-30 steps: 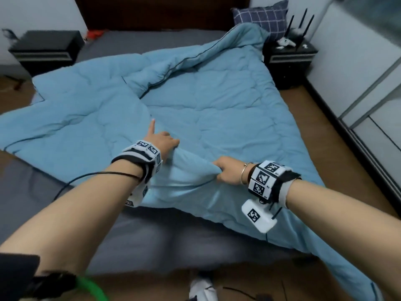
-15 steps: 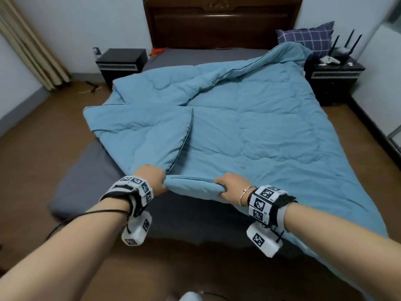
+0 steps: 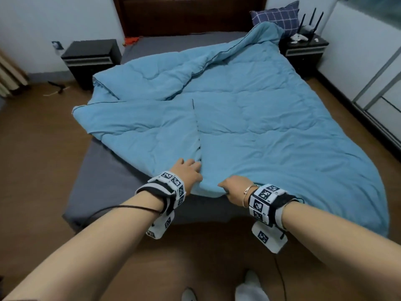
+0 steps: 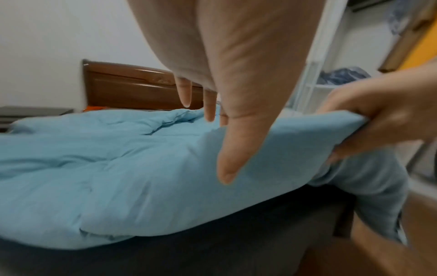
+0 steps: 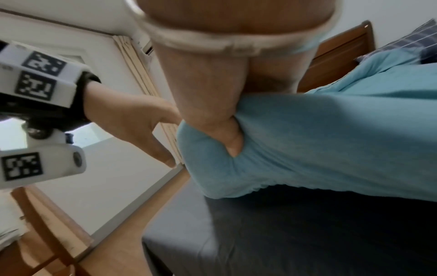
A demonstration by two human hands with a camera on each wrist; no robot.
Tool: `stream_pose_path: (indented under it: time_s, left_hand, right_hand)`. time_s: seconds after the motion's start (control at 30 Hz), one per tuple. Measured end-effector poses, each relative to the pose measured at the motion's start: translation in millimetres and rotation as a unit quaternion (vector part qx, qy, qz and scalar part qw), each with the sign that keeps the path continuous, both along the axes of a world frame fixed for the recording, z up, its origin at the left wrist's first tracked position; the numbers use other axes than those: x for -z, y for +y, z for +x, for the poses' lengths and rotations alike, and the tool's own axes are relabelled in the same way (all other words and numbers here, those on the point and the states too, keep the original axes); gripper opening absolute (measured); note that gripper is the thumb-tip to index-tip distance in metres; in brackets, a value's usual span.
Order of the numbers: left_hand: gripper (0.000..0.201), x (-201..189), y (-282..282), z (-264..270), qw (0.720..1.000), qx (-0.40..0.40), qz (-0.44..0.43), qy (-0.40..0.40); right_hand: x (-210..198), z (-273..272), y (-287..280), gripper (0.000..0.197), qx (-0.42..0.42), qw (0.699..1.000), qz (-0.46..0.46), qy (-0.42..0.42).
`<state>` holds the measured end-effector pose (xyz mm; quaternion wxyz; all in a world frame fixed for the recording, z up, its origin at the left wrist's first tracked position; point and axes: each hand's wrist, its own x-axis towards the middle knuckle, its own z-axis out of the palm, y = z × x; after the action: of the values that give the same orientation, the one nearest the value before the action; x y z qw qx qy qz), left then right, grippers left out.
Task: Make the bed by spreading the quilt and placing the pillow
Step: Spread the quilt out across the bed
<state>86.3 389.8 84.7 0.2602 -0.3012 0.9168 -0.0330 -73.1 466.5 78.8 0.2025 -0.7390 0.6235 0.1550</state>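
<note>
A checked pillow (image 3: 276,17) sits propped at the bed's far right corner beside a black nightstand (image 3: 302,52). The blue quilt (image 3: 249,127) lies folded across the grey mattress (image 3: 104,183); the right hand (image 3: 235,189) grips its near edge, while the left hand (image 3: 187,171), gripping half a second ago, now hovers spread.

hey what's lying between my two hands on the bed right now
Only a bunched fold of the blue quilt spans the gap between the left hand and right hand; the head view shows it.
</note>
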Motion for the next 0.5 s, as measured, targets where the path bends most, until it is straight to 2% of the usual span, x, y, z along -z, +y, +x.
stream_pose_path:
  time_s: [0.1, 0.17, 0.27, 0.4, 0.47, 0.5]
  left_hand:
    - [0.059, -1, -9, -11, 0.997, 0.054, 0.04, -0.049]
    - [0.052, -5, -17, -24, 0.992, 0.062, 0.048, -0.098]
    - [0.038, -6, -31, -29, 0.989, 0.072, -0.006, -0.132]
    - [0.036, -12, -51, -8, 0.986, 0.028, -0.062, -0.153]
    - [0.035, -20, -60, 9, 0.983, 0.001, -0.101, -0.153]
    - [0.036, -24, -65, 18, 0.982, -0.011, -0.118, -0.15]
  right_hand:
    - [-3, -2, 17, 0.031, 0.025, 1.0, 0.006, -0.013]
    - [-9, -4, 24, 0.026, 0.033, 0.999, 0.003, -0.02]
    - [-18, -8, 26, 0.014, 0.03, 0.999, 0.0, -0.024]
    - [-23, -14, 18, 0.015, 0.024, 0.999, -0.006, -0.036]
    - [-24, -14, 12, 0.024, 0.019, 0.999, 0.001, -0.033]
    - [-25, -14, 8, 0.02, 0.021, 0.999, 0.002, -0.034]
